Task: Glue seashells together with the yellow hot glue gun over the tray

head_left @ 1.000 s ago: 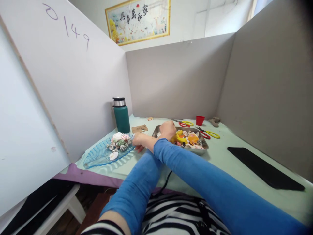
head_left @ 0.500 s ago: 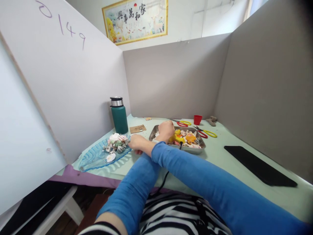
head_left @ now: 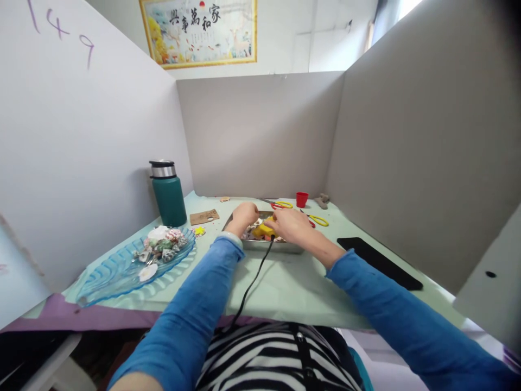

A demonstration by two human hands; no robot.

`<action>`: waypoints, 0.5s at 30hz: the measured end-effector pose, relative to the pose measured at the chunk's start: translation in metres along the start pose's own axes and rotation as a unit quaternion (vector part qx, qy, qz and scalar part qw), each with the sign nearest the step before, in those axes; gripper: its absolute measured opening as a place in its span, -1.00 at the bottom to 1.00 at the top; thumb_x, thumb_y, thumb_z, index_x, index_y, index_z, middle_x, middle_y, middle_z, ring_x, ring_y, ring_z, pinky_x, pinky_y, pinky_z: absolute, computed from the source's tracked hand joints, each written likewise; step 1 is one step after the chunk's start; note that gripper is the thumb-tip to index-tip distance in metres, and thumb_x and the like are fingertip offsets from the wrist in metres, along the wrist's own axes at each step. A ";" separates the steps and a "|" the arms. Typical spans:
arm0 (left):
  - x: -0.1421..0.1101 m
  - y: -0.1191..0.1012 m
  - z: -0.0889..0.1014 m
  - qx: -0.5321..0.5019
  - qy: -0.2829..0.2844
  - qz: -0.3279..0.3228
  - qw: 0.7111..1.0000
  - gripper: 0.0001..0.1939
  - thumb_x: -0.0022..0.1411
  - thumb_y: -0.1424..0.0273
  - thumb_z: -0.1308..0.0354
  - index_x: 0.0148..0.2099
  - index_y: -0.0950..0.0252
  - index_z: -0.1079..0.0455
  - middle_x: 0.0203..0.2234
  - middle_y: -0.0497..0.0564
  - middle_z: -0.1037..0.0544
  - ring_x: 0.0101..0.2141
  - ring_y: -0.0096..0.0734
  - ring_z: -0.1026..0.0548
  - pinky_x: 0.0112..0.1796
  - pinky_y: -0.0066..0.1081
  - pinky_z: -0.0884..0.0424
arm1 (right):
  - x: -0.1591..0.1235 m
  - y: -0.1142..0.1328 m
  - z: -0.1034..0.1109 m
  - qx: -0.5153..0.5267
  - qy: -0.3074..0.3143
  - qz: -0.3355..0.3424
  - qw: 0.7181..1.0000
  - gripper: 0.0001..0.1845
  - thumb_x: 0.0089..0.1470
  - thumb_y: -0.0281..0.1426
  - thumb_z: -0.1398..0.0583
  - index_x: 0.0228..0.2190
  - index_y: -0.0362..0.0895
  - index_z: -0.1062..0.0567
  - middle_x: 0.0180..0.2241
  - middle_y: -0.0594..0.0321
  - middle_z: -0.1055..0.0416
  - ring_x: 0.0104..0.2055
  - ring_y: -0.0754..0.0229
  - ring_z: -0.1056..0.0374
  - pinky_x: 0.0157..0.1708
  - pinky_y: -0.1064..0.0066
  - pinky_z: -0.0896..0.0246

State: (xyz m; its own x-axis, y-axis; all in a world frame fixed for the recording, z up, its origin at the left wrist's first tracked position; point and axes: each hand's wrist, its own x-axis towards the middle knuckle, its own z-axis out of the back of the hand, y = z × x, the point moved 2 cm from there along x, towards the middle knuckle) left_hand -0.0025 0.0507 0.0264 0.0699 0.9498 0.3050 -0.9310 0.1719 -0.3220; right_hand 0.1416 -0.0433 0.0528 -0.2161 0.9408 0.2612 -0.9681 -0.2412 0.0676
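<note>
My left hand (head_left: 244, 212) is curled shut over the left end of a metal tray (head_left: 285, 247) full of shells; what its fingers hold is hidden. Just right of it, my right hand (head_left: 292, 226) is closed over a yellow glue gun (head_left: 264, 231) lying in the tray. The gun's black cord (head_left: 252, 279) runs toward me off the table edge. To the left sits a blue glass leaf-shaped plate (head_left: 109, 274) with a heap of shells (head_left: 161, 243) on it.
A green thermos (head_left: 167, 193) stands by the left partition, with a brown card piece (head_left: 204, 216) and a small yellow bit (head_left: 199, 231) near it. Two red-and-yellow scissors (head_left: 280, 205) (head_left: 318, 220), a red cup (head_left: 302, 199) and a black pad (head_left: 378, 262) lie beyond and right. Partition walls enclose the table.
My arms were crossed, the right hand at the blue plate and the left in the tray. They have uncrossed and both hands are at the tray. The view swung right.
</note>
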 end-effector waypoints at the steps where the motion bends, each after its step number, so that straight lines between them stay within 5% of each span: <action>1: 0.000 0.001 0.000 0.032 0.009 0.003 0.999 -0.79 0.14 0.39 -0.23 -0.18 0.24 -0.63 -0.16 0.18 -0.65 -0.11 -0.21 -0.57 -0.16 -0.46 -0.38 | 0.004 -0.003 -0.004 0.001 0.014 0.000 1.000 -0.49 0.23 -0.05 -0.06 -0.16 -0.20 -0.55 -0.13 -0.10 -0.54 -0.06 -0.11 -0.45 -0.20 0.25 -0.23; 5: 0.004 0.004 0.003 0.104 0.056 0.016 0.993 -0.72 0.17 0.39 -0.19 -0.08 0.24 -0.62 -0.17 0.18 -0.66 -0.15 -0.25 -0.59 -0.18 -0.48 -0.41 | 0.016 0.000 -0.022 0.042 0.073 0.009 0.996 -0.45 0.07 -0.06 -0.19 -0.05 -0.19 -0.49 -0.07 -0.06 -0.53 -0.10 -0.09 -0.46 -0.28 0.32 -0.21; 11: 0.021 0.011 0.009 0.147 0.074 0.014 0.986 -0.67 0.19 0.42 -0.20 -0.01 0.35 -0.59 -0.15 0.28 -0.64 -0.09 -0.19 -0.58 -0.12 -0.46 -0.41 | 0.016 -0.021 -0.032 0.154 0.052 -0.003 0.987 -0.58 0.12 -0.36 -0.16 0.02 -0.20 -0.44 -0.14 0.00 -0.54 -0.13 -0.02 -0.45 -0.30 0.39 -0.19; 13: 0.027 0.013 0.007 0.158 0.083 0.014 0.984 -0.65 0.21 0.43 -0.18 0.03 0.37 -0.56 -0.11 0.31 -0.62 -0.03 -0.14 -0.56 -0.08 -0.43 -0.41 | 0.014 -0.036 -0.032 0.279 0.037 -0.037 0.959 -0.62 0.14 -0.39 -0.15 0.01 -0.18 -0.43 -0.29 0.09 -0.54 -0.28 0.08 -0.44 -0.36 0.41 -0.20; 15: 0.031 0.014 0.003 0.159 0.100 0.014 0.982 -0.64 0.22 0.42 -0.18 0.04 0.38 -0.56 -0.09 0.36 -0.60 0.01 -0.08 -0.54 -0.05 -0.39 -0.41 | 0.013 -0.051 -0.034 0.476 0.034 -0.085 0.874 -0.65 0.15 -0.41 -0.14 0.00 -0.15 -0.40 -0.39 0.19 -0.48 -0.42 0.18 -0.38 -0.45 0.43 -0.22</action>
State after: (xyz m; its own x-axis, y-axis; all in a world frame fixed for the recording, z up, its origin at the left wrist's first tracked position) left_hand -0.0145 0.0816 0.0340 0.0827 0.9907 0.1084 -0.9961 0.0857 -0.0227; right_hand 0.1837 -0.0107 0.0199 -0.1180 0.9865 0.1133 -0.4491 -0.1548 0.8800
